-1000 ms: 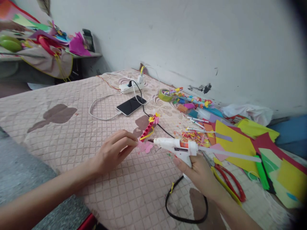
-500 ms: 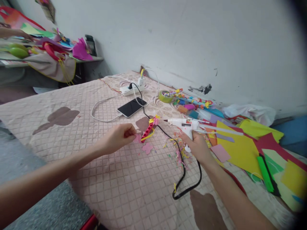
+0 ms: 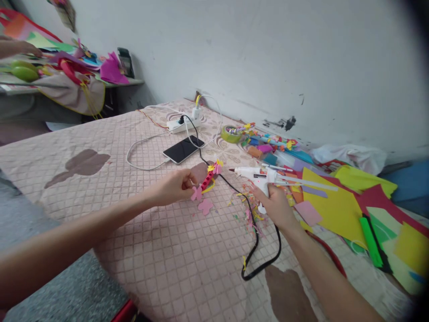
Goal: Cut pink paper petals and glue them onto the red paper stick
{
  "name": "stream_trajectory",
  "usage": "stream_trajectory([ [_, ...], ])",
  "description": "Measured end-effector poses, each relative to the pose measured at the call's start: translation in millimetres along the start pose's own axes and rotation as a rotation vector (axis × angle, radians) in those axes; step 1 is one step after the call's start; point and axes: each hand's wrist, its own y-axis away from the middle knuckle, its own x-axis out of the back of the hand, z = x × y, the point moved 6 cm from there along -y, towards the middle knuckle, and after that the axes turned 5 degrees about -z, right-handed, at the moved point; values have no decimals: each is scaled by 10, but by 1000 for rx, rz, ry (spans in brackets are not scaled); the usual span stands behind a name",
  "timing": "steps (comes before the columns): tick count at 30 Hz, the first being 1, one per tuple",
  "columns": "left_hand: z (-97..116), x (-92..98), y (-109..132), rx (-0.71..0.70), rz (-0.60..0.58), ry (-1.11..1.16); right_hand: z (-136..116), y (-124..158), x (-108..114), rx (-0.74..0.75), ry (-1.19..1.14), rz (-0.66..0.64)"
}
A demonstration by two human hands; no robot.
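My left hand [image 3: 181,184] is closed in a pinch at the near end of a red, dotted strip [image 3: 206,181]. A pink paper cutout [image 3: 196,193], shaped like a flower or butterfly, stands tilted at its fingertips. Pink and yellow paper pieces [image 3: 217,167] sit at the strip's far end, and a second pink cutout [image 3: 205,206] lies flat just below. My right hand [image 3: 276,203] is wrapped round the handle of a white hot glue gun [image 3: 251,173]. Its dark nozzle points left toward the strip, and a long glue stick juts out behind.
A black cord [image 3: 256,241] loops near paper scraps [image 3: 250,210]. Behind lie a phone [image 3: 183,149] on a cable, a power strip [image 3: 182,125] and a tape roll [image 3: 230,133]. Coloured sheets [image 3: 325,205] and a green cutter [image 3: 371,242] are at right. Another person's hand [image 3: 28,48] is at far left.
My left hand has moved slightly right and turned. The pink cutout by its fingers has come up from lying flatter to a tilted stance. The glue gun has hardly moved.
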Motion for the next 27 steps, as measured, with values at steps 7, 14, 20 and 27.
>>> stream_trajectory([
  [7,55,-1,-15,-14,11,-103,-13,1,-10,7,-7,1],
  [14,63,-34,-8,-11,14,-131,16,3,-18,-6,-12,1],
  [20,89,-51,-17,-31,43,-222,57,-2,-22,-15,22,7],
  [27,87,-68,-34,-27,42,-231,41,7,-33,-8,23,0],
])
